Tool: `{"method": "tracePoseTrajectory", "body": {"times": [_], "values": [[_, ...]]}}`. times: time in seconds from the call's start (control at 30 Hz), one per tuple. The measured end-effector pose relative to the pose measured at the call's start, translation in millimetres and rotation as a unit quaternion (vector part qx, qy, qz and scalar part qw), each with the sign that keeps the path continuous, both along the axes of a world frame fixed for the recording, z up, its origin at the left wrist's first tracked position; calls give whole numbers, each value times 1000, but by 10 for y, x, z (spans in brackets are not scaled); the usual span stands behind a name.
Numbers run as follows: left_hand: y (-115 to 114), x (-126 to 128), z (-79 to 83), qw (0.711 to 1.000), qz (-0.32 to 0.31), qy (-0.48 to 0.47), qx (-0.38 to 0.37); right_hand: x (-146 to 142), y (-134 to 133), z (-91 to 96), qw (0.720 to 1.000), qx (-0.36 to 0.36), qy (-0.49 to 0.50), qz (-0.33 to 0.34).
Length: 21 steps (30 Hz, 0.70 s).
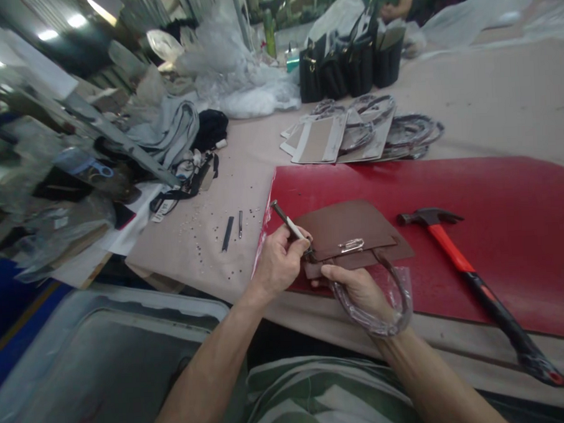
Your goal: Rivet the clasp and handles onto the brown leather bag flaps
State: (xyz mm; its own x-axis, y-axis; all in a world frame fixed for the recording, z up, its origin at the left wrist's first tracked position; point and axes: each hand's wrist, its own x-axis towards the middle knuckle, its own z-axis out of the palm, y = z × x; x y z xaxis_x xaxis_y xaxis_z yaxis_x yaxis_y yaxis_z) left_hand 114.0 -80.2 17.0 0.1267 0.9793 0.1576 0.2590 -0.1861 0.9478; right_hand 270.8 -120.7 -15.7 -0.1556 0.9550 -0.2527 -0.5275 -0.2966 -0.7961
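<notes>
Between the fingers and thumb of my left hand (278, 261) is a metal punch (287, 220) with a pale wrap round its middle. It slants, its lower end at the left corner of a brown leather bag panel (350, 224). My right hand (360, 289) is closed on the panel's near edge, with the thumb on top and most fingers hidden beneath. From that edge a brown handle (398, 287) in clear plastic loops over my right wrist. A metal clasp (351, 245) lies on the panel. To the right, a claw hammer (452, 248) with a red and black handle rests untouched.
A red mat (512, 245) lies under the work. Left of it are a dark strip (227, 233), a thin metal rod (240, 224) and scattered small bits. Wrapped handles with flat panels (323, 138) and black bags (350, 65) stand behind. A grey bin (140, 299) is at lower left.
</notes>
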Motion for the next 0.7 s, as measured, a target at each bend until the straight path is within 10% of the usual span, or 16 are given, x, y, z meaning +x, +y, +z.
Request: {"method": "tracePoseTrajectory", "body": {"times": [0.27,0.7], "values": [[258,66,-274,999,-4,44,0,91,87,-128,990,-71,101,70],[135,42,-475,990,-42,97,98,232,-663,-109,961,-214,168,44]]}}
